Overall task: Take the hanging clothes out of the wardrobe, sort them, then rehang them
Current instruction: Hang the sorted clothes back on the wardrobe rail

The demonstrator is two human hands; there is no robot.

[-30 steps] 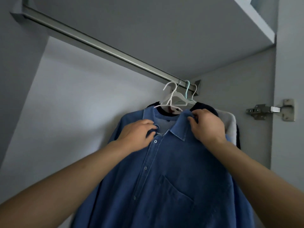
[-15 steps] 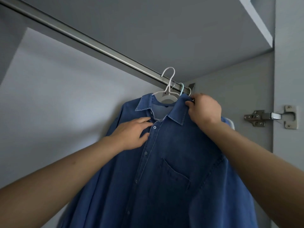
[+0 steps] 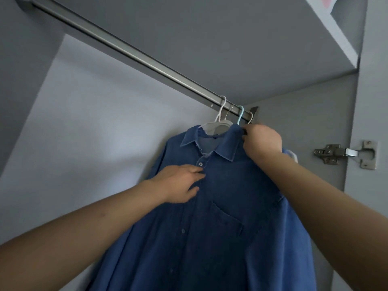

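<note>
A blue denim shirt [image 3: 226, 206] hangs on a white hanger [image 3: 218, 122] whose hook sits over the metal wardrobe rail [image 3: 130, 53] near its right end. My right hand [image 3: 262, 141] grips the shirt's right shoulder by the collar. My left hand [image 3: 180, 183] lies with fingers extended flat on the shirt's button placket, just below the top button. Behind the shirt, other hanger hooks, one light blue [image 3: 241, 114], hang on the rail; their garments are mostly hidden, with a pale one [image 3: 292, 154] peeking out at the right.
The rail runs bare toward the upper left. A shelf [image 3: 336, 30] lies above. The wardrobe's right side wall carries a metal door hinge [image 3: 344, 154]. The pale back panel [image 3: 94, 122] is behind the shirt.
The shirt and its hanger rose and the hook went onto the rail. My left hand let go of the collar area and flattened lower on the placket. My right hand rose with the shoulder.
</note>
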